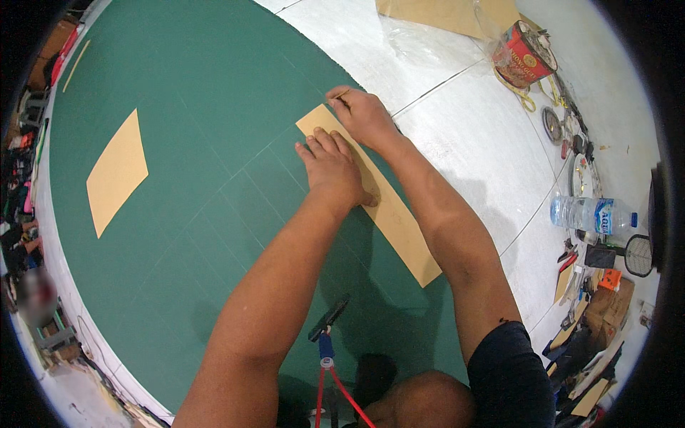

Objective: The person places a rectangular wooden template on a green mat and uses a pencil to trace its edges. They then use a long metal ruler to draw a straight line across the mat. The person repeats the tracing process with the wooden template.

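Observation:
A long tan cardboard strip lies slantwise on the green sheet. My left hand rests on the strip's far half, fingers spread and palm down. Close by, at the strip's far right edge, is my right hand, its fingers pinched together. Something thin and brownish shows between those fingertips, too small to name. Faint pale lines cross the green sheet to the left of the strip.
A tan diamond-shaped piece lies on the sheet at the left. On the white tiled floor at the right are a red can, a water bottle and scattered tools. A lanyard with red straps hangs near my body.

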`<state>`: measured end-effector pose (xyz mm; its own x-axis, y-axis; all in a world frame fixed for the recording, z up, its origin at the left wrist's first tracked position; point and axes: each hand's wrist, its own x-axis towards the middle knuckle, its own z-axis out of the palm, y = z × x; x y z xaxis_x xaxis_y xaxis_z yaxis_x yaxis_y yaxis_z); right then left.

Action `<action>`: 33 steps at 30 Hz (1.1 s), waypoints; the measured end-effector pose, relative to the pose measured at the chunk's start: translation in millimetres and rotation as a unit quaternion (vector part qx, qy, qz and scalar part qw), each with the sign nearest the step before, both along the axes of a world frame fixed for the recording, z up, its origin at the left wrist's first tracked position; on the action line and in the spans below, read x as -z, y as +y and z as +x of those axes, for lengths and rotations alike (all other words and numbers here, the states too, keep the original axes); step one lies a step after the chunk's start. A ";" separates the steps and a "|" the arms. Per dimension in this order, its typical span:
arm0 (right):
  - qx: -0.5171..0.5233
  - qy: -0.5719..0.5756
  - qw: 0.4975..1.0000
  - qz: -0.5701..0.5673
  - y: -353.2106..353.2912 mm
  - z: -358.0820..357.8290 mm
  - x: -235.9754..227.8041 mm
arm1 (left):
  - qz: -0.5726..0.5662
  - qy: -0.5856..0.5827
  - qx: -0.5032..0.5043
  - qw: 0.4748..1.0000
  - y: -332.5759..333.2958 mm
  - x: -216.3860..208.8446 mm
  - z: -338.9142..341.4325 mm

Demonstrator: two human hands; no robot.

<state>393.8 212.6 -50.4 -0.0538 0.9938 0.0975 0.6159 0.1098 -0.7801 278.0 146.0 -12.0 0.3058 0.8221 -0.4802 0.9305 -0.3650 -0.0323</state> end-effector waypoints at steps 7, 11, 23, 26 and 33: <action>-0.045 -0.053 0.998 0.003 0.2 2.4 3.8 | 0.018 0.002 0.007 1.000 -2.0 -1.9 2.3; -0.080 -0.128 0.988 0.018 -11.5 11.0 -0.4 | 0.015 -0.001 0.001 1.000 -1.2 -3.7 2.6; -0.113 -0.117 0.980 0.111 -121.0 58.1 16.1 | 0.003 0.022 -0.010 1.000 1.7 2.2 3.7; -0.100 -0.113 0.980 0.130 -107.4 52.5 18.9 | -0.015 0.027 -0.003 1.000 2.0 -4.1 8.8; -0.099 -0.156 0.978 0.099 -210.2 89.3 6.3 | -0.007 0.027 -0.010 1.000 2.2 2.2 6.4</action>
